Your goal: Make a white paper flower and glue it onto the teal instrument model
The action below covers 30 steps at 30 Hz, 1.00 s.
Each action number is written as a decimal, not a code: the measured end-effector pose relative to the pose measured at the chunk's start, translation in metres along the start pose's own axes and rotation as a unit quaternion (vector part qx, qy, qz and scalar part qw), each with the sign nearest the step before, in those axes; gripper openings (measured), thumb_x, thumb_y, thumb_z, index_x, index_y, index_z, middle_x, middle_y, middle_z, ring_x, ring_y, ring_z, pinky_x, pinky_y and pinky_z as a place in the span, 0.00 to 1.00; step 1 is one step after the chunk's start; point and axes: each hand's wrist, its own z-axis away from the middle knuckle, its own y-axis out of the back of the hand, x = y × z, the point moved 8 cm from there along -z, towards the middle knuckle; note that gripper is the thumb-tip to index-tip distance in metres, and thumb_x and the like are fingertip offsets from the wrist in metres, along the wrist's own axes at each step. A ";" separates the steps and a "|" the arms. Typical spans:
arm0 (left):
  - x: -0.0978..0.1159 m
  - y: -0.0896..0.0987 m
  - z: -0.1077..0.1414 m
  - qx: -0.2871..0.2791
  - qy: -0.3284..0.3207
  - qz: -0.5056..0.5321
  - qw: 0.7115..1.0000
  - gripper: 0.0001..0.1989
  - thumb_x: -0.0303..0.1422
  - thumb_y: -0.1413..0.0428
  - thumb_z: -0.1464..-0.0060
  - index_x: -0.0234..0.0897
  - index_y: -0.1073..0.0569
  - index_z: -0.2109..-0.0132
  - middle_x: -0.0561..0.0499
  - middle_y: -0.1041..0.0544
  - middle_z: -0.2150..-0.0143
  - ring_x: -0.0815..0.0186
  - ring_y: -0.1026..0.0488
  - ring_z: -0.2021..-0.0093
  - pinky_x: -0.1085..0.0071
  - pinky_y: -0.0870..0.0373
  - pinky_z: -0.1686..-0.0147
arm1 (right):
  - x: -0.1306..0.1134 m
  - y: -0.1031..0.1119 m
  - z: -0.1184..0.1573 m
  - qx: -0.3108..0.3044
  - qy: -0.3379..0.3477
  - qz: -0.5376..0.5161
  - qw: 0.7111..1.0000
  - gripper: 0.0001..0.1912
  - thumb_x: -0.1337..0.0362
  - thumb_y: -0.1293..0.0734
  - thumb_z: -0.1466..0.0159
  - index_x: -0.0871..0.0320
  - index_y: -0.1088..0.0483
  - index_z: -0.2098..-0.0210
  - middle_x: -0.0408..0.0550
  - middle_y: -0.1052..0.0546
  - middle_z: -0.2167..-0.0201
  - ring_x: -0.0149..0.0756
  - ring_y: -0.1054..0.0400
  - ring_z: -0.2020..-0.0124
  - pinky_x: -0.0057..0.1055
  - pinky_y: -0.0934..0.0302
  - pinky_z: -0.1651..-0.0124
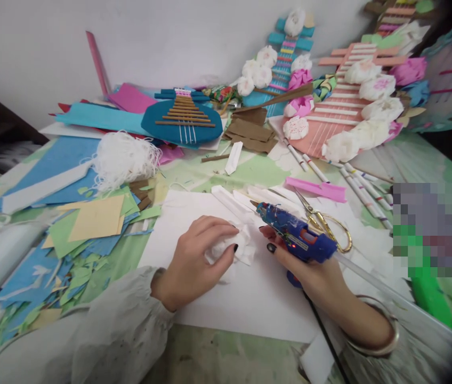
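Observation:
My left hand (200, 256) rests over a crumpled white paper piece (245, 245) on a large white sheet (250, 314), thumb and fingers curved round its left side. In my right hand (306, 266) is a blue glue gun (298, 232), its nozzle pointing up and left, just above the paper piece's upper right side. A clear glue stick (370, 280) runs out of the gun's back, and a black cord drops below it. Folded white paper strips (229, 202) lie beyond the nozzle.
Gold-handled scissors (322, 221) and a pink strip (316, 189) lie behind the gun. White string (124, 160) and paper scraps (94, 218) are at the left. Decorated paper instruments (184, 122) stand along the back. Rolled paper sticks (364, 192) lie at the right.

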 end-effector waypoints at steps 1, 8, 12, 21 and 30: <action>0.000 0.000 0.000 -0.003 0.003 0.006 1.000 0.12 0.24 0.46 0.49 0.35 0.29 0.55 0.45 0.26 0.58 0.62 0.30 0.55 0.64 0.32 0.55 | -0.001 -0.001 -0.001 0.003 -0.006 -0.002 1.000 0.13 0.57 0.33 0.43 0.54 0.27 0.60 0.48 0.23 0.57 0.44 0.29 0.55 0.44 0.34 0.50; 0.002 0.001 0.003 -0.038 0.000 0.002 0.999 0.17 0.27 0.45 0.51 0.34 0.34 0.52 0.41 0.28 0.55 0.58 0.32 0.53 0.59 0.34 0.53 | -0.009 -0.005 -0.008 -0.007 0.012 0.048 0.999 0.12 0.59 0.32 0.45 0.57 0.29 0.62 0.49 0.22 0.64 0.40 0.28 0.62 0.35 0.32 0.60; 0.002 -0.008 0.002 -0.096 -0.002 0.059 0.994 0.16 0.27 0.46 0.50 0.34 0.35 0.53 0.41 0.28 0.55 0.59 0.31 0.53 0.62 0.32 0.55 | -0.010 -0.007 -0.010 0.009 0.032 0.067 0.997 0.12 0.59 0.32 0.45 0.57 0.30 0.63 0.49 0.23 0.64 0.39 0.28 0.63 0.34 0.33 0.61; -0.014 0.001 -0.002 -0.030 0.058 0.106 0.992 0.08 0.26 0.51 0.45 0.35 0.30 0.59 0.46 0.24 0.61 0.65 0.27 0.61 0.68 0.30 0.60 | -0.024 -0.020 -0.003 -0.019 0.075 0.153 0.985 0.10 0.64 0.35 0.46 0.56 0.34 0.64 0.44 0.26 0.72 0.35 0.32 0.72 0.30 0.40 0.68; -0.032 -0.009 -0.008 -0.081 0.120 0.136 0.980 0.16 0.21 0.51 0.50 0.35 0.28 0.55 0.47 0.24 0.58 0.64 0.28 0.56 0.65 0.31 0.54 | -0.040 -0.024 0.004 0.008 0.119 0.194 0.974 0.07 0.69 0.39 0.47 0.55 0.37 0.67 0.43 0.29 0.73 0.35 0.35 0.73 0.28 0.42 0.71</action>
